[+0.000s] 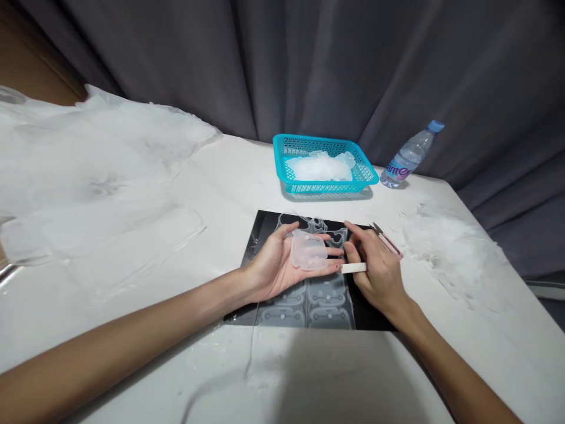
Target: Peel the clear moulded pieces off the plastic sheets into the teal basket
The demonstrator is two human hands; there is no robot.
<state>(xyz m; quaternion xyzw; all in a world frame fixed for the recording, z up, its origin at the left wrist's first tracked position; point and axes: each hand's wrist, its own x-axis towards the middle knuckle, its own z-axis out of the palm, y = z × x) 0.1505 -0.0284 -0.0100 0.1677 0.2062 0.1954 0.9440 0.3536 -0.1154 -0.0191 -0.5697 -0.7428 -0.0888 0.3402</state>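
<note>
My left hand (282, 262) lies palm up over a black mat (260, 235), fingers spread, with a clear moulded plastic piece (308, 252) resting on its fingers. My right hand (375, 265) is beside it, fingers curled around a thin pink-handled tool (388, 240) whose tip points away from me. A small white strip (354, 268) shows at my right thumb, touching the left fingertips. Under both hands a clear sheet of moulded shapes (315, 303) lies on the mat.
A turquoise basket (366, 171) of clear plastic pieces stands behind the mat. A water bottle (408, 156) lies at the back right. Heaps of clear plastic film (101, 171) cover the table's left; scraps (450, 247) lie on the right. Grey curtain behind.
</note>
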